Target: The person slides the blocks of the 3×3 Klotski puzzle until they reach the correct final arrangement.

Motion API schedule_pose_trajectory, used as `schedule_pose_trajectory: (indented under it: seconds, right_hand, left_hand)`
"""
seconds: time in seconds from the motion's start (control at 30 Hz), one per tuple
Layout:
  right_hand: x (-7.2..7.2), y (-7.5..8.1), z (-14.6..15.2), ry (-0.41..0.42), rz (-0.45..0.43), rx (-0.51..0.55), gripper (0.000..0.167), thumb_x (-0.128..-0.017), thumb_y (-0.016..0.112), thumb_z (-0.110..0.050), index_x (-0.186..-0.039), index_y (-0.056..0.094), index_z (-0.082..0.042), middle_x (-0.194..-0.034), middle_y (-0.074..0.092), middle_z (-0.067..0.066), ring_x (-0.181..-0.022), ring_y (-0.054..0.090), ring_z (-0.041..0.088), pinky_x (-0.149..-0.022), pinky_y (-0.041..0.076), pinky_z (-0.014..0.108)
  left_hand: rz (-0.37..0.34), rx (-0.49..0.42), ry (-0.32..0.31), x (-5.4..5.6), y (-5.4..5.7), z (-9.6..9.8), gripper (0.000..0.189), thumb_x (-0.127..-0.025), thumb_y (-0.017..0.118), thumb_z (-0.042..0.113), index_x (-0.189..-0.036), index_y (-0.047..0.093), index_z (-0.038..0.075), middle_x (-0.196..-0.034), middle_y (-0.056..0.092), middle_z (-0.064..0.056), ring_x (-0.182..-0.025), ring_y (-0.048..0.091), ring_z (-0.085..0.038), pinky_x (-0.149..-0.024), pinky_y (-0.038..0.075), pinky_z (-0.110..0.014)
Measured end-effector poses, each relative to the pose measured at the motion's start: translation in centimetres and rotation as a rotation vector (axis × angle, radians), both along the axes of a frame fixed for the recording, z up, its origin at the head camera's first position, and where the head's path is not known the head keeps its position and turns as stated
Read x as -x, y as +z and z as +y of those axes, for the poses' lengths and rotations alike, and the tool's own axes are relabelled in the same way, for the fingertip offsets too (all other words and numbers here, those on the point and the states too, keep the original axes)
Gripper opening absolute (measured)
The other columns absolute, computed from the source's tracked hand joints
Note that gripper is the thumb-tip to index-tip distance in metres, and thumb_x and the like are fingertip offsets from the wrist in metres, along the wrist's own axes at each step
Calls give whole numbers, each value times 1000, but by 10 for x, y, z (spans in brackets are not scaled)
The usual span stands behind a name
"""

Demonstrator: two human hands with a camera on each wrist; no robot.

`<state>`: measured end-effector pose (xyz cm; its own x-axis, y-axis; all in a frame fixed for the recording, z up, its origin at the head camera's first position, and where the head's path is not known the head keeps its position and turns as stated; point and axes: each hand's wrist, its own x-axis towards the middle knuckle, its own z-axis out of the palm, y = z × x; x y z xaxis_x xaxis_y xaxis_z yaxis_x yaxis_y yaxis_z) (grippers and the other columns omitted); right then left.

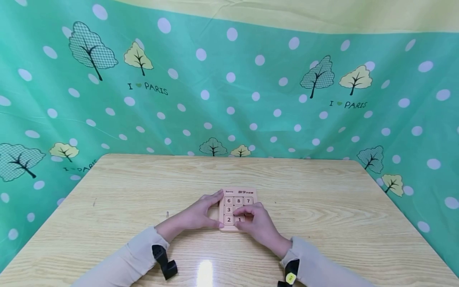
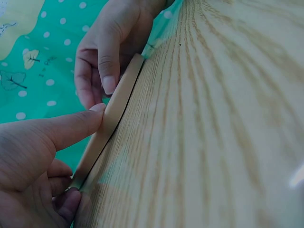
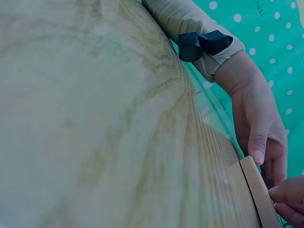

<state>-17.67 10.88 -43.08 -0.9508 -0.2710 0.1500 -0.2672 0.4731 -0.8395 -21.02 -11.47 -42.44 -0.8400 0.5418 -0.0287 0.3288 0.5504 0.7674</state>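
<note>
A pinkish number sliding puzzle [image 1: 238, 190] lies flat on the table, its numbered tiles facing up; 6, 8, 7, 3, 2 and 1 can be read. My left hand [image 1: 196, 214] holds the board along its left side, thumb at the near corner and fingers at the far one. Over the lower right tiles is my right hand [image 1: 261, 225], thumb by the 1 tile and index fingertip beside the 3 tile; it hides the tiles beneath. In the left wrist view the thumb presses the board's side edge [image 2: 107, 123].
The puzzle sits on a wood-grain table [image 1: 143, 179]. Behind it hangs a green dotted curtain [image 1: 244, 99] with printed trees. Black wrist cameras [image 1: 165, 263] are strapped over the light sleeves [image 1: 125, 255].
</note>
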Motion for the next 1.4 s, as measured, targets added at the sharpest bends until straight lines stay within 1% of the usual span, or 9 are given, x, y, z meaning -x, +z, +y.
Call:
schedule_pose_trajectory:
  seconds: [0.13,0.3,0.53,0.73,0.87,1.0,1.2,1.3,1.4]
  right_hand:
    - [1,-1,-1,8,25,-22,25,-71,75,-2,-93,73,-12,-96,56,2,-89,40,16,-76,39,23]
    - [1,-1,-1,16,34,-30,25,-71,74,0,-93,73,-13,-97,57,1,-88,40,16,-75,38,23]
    - [1,0,-1,14,40,-53,25,-71,74,0,-91,73,-15,-91,54,1,-86,38,16,-73,34,24]
    - [1,3,2,18,47,-67,23,-71,76,-2,-90,73,-15,-87,54,1,-83,39,17,-70,35,23]
    - [0,5,5,9,47,-75,22,-72,76,-2,-90,73,-15,-86,53,1,-82,40,16,-70,36,23]
    - [-1,6,10,-9,39,-81,23,-72,76,-2,-90,74,-16,-88,56,-2,-81,41,16,-69,38,22]
    - [-2,5,19,-42,53,-82,24,-71,76,-1,-88,74,-18,-93,64,-6,-85,45,15,-72,38,25]
    - [-2,6,21,-49,41,-89,24,-71,76,-2,-88,74,-19,-95,65,-8,-85,45,14,-73,37,26]
    - [-2,6,23,-45,22,-88,24,-71,75,-2,-89,74,-18,-93,64,-7,-84,44,15,-73,37,26]
  left_hand:
    - [-1,1,2,0,0,0,97,-72,80,32,-148,27,6,-157,19,-4,-139,22,-30,-113,18,-51]
    - [0,5,5,0,0,0,97,-72,80,32,-148,26,6,-157,18,-3,-139,22,-30,-113,18,-51]
    - [-2,10,6,0,1,1,97,-72,80,33,-148,26,7,-157,18,-2,-139,21,-29,-113,18,-51]
    - [2,11,5,0,0,1,97,-72,80,33,-148,27,6,-157,18,-3,-139,21,-30,-113,18,-51]
    - [2,14,8,-1,1,1,96,-72,80,32,-148,27,6,-157,19,-3,-139,21,-30,-113,19,-50]
    - [2,17,10,0,1,1,96,-72,81,32,-148,27,5,-157,19,-4,-139,22,-30,-113,19,-50]
    - [-2,15,9,-1,1,1,96,-72,81,31,-147,28,5,-156,19,-4,-139,22,-30,-113,19,-50]
    - [-6,13,13,-1,1,1,96,-71,81,31,-147,28,5,-156,19,-4,-139,22,-30,-113,19,-50]
    - [-8,11,17,0,1,1,97,-71,81,31,-148,28,6,-156,20,-4,-139,22,-31,-113,19,-50]
